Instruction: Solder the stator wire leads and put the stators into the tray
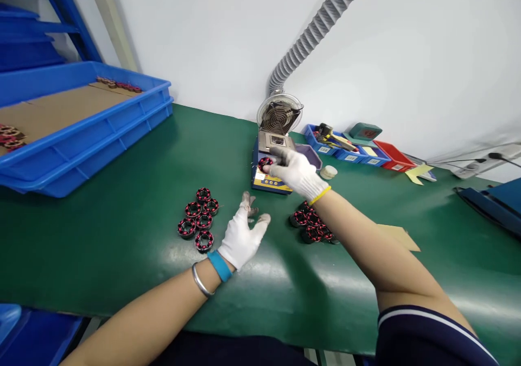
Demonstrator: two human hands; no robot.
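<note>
head view of a gloved two-handed bench operation. the right hand reaches forward over the small blue-and-yellow solder pot unit at the back of the green counter, its grip closed on one wound stator ring, a black ring with red coils, held at the unit's left front edge just above the panel. the left hand rests lower on the counter with fingers spread apart and nothing in them, between the left cluster of rings and the right cluster of rings; it touches neither.

step in hand, as judged: one ring is being presented to the heated unit while the other hand waits. the next move would call for a steady hold, keeping the glove clear of the hot well, and for keeping treated and untreated rings in separate clusters.

the fume hood with its ribbed duct stands directly behind the unit. small coloured bins line the wall to the right; a blue tray lined with cardboard sits at left, with more rings along its far edge.

hard to make out: the right fingers cover most of the unit's top, so whether the ring touches it cannot be told. the right forearm hides part of the right cluster, which looks stacked. which cluster is finished is not readable. the tray and a dark blue object at far right are cut off by the frame.
</note>
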